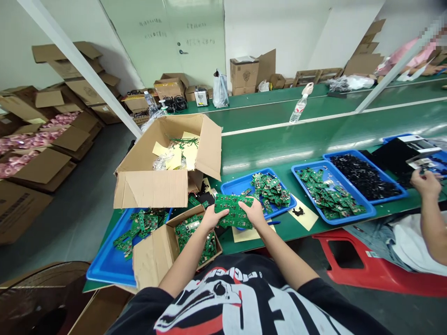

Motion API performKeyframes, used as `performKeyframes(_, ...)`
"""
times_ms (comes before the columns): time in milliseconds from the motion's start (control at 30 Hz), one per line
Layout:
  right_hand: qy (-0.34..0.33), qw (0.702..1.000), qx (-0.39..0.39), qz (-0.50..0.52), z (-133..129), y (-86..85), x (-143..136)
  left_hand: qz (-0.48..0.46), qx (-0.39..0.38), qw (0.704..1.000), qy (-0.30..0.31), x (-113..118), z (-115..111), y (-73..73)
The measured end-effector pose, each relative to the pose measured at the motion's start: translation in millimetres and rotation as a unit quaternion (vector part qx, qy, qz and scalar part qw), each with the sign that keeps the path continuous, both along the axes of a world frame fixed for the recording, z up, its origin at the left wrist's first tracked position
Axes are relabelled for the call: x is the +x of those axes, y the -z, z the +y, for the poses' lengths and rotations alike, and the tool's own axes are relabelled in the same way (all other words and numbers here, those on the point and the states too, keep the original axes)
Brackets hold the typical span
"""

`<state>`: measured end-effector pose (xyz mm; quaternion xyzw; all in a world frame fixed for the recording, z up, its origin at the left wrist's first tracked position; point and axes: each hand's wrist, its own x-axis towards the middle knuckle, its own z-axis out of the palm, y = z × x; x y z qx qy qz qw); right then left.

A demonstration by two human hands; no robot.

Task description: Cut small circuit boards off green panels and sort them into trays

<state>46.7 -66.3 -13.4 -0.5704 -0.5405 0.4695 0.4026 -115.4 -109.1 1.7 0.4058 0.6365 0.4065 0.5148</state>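
A green circuit board panel (233, 210) is held up in front of my chest. My left hand (212, 217) is closed on its left edge, with the thumb lying on the face. On the opposite edge, my right hand (255, 213) grips it the same way. Just behind and to the right sits a blue tray (228, 187) heaped with small circuit boards (270, 188). Below my left hand stands an open cardboard box (174, 242) filled with more boards. A yellow paper sheet (244, 234) lies on the bench under the panel.
A large open carton (150, 188) with paper scraps stands at back left. Blue trays hold boards (328, 195) and black parts (363, 177) to the right. A co-worker's hand (426, 183) works at far right by a red stool (349, 265). A bottle (299, 109) stands farther back.
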Motion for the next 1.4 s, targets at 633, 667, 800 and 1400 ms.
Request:
performKeyframes(633, 0.123, 0.813, -0.247, 0.513, 10.0, 2.8, -3.6, -0.03, -0.009, 0.998, -0.052, -8.9, 25.3, 23.3)
performKeyframes(667, 0.123, 0.803, -0.244, 0.529, 7.5, 0.3, -8.4, -0.066, -0.009, 0.996, -0.057, -2.3, 22.1, 21.4)
performKeyframes(800, 0.124, 0.803, -0.211, 0.544, -5.9, -6.6, -32.1, -0.207, 0.007, 0.976, -0.061, 30.7, 11.3, 10.6)
performKeyframes(1400, -0.114, 0.991, -0.008, 0.063, 17.1, -13.6, 17.7, -0.266, 0.012, 0.957, -0.112, 37.6, 6.8, -18.9)
